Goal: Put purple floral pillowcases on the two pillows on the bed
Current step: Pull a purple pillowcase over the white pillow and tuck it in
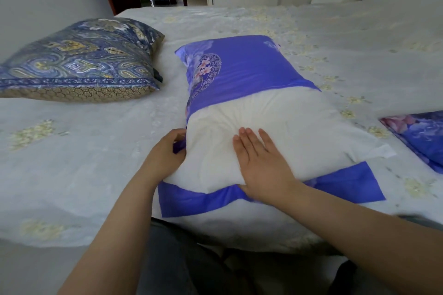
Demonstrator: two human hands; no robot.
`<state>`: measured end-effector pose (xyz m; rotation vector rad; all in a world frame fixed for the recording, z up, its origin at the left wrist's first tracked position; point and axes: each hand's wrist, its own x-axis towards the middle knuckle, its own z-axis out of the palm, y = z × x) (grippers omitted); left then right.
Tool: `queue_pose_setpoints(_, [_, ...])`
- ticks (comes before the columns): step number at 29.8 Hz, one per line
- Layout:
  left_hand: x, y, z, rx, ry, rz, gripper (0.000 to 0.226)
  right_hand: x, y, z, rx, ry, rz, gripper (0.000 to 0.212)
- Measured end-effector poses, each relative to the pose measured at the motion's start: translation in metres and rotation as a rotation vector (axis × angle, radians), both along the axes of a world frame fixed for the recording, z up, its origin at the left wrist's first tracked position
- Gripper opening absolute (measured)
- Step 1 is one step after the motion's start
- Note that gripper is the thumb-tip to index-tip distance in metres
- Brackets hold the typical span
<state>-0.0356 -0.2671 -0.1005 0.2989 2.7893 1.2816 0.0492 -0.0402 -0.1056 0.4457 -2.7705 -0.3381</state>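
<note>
Item: white pillow (pixel 275 132), on the bed (pixel 72 151), far half inside purple floral pillowcase (pixel 247 67). My left grip (pixel 167 153) pinched the case's side edge; my right grip (pixel 261 163) lay spread, pressing the pillow. Advice: keep pressing while drawing the edge nearward evenly.

White pillow (pixel 282 127) lies on the bed (pixel 72 151), far half inside a purple floral pillowcase (pixel 249 64); near half bare. Lower flap of the case spreads flat under the pillow's near edge. Right hand (pixel 261 163) rests flat on the bare pillow, fingers straight. Left hand (pixel 167 151) pinches purple fabric at the pillow's left edge. Blue paisley pillow (pixel 81 60) sits apart at left. Second purple floral pillowcase (pixel 422 136) lies at the right edge, partly out of frame.
</note>
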Motion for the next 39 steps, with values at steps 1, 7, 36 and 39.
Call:
queue_pose_setpoints(1, [0.004,0.000,0.001,0.046,0.014,0.041,0.029,0.000,0.004,-0.002,0.003,0.023,0.022,0.079])
queue_pose_setpoints(7, [0.049,0.016,0.000,0.590,0.429,0.361,0.013,-0.010,0.012,0.022,-0.221,0.016,0.013,0.043])
queue_pose_setpoints(36, [-0.080,0.111,-0.019,-0.745,-0.020,0.004,0.072,-0.165,0.082,0.090,-0.959,-0.369,-0.350,0.047])
queue_pose_setpoints(39, [-0.089,0.112,-0.015,-0.833,0.042,0.035,0.067,-0.169,0.088,0.092,-0.963,-0.368,-0.339,0.046])
